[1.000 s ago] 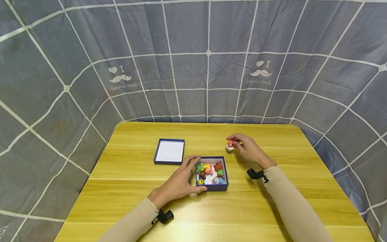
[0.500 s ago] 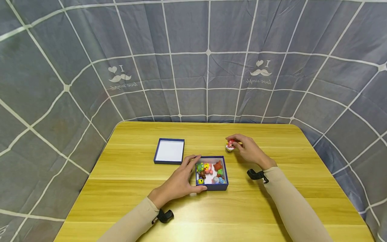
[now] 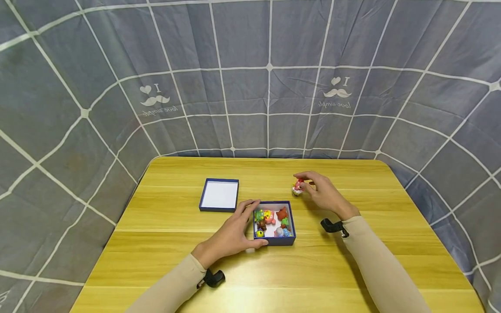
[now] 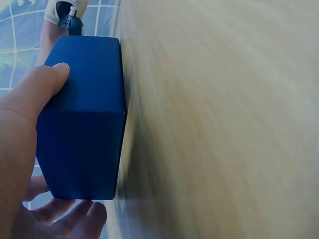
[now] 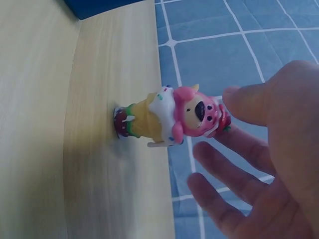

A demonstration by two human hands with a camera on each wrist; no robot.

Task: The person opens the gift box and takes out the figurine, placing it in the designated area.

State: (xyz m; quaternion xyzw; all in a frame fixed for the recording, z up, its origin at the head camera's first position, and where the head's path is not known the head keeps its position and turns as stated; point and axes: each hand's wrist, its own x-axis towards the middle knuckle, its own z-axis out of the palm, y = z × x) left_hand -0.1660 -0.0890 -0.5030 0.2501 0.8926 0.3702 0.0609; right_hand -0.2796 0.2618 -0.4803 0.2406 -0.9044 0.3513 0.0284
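My left hand [image 3: 232, 234] grips a dark blue box [image 3: 275, 241], thumb on its near wall and fingers at its far wall. In the left wrist view the box [image 4: 82, 149] shows only its plain outer sides. Several small colourful toy figurines [image 3: 269, 217] lie inside it. Beyond the box on the right, my right hand [image 3: 325, 195] pinches a toy figurine [image 5: 164, 114] by its head, between thumb and index finger. It has a pink animal head, a white cream-like collar with sprinkles, and a yellow cone-like body; its base is close to the tabletop.
A shallow blue-rimmed box lid [image 3: 221, 195] lies white inside up, left of the box and farther back. Everything is on a yellow wooden table [image 3: 168, 243]. A grey gridded curtain [image 3: 250, 95] hangs behind and at both sides.
The right hand has shifted very slightly, and the figurine's tilt has altered a little between its fingers. The left hand and the box stay put.
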